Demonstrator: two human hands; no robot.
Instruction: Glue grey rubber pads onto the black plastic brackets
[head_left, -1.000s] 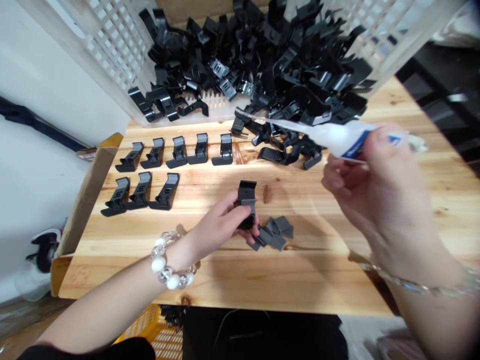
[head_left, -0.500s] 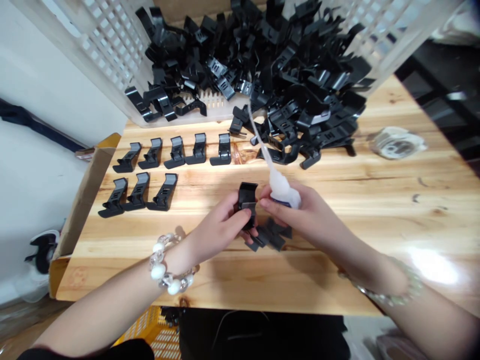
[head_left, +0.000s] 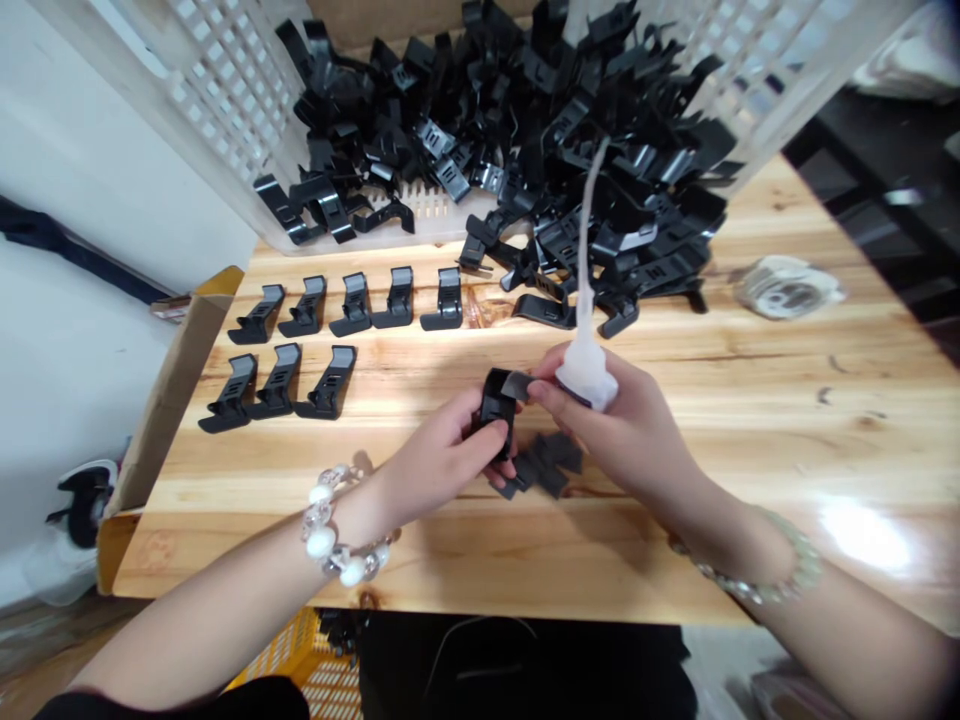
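My left hand (head_left: pixel 457 440) is closed around a black plastic clip (head_left: pixel 495 400), held just above the table. In my right hand (head_left: pixel 600 410) is a white glue bottle (head_left: pixel 589 370) with a long thin nozzle pointing away from me and up. The thumb and a finger of that same hand pinch a small dark grey pad (head_left: pixel 517 386), which lies against the far end of the clip. Beneath my hands, several loose grey pads (head_left: pixel 553 465) are piled on the table. Clips with a grey pad on one end (head_left: pixel 326 385) lie in two rows on the left.
A white plastic basket (head_left: pixel 217 130) tipped toward me spills a heap of black clips (head_left: pixel 570 180) onto the wooden table (head_left: pixel 735 440). A roll of whitish tape (head_left: pixel 789 288) lies at the right. A cardboard box (head_left: pixel 161 420) stands by the left edge, and an orange crate (head_left: pixel 300 660) is below.
The glue bottle's nozzle has swung right and more upright. The grey pad in my right fingers has moved up to the clip's far end. My left hand has stayed almost in place.
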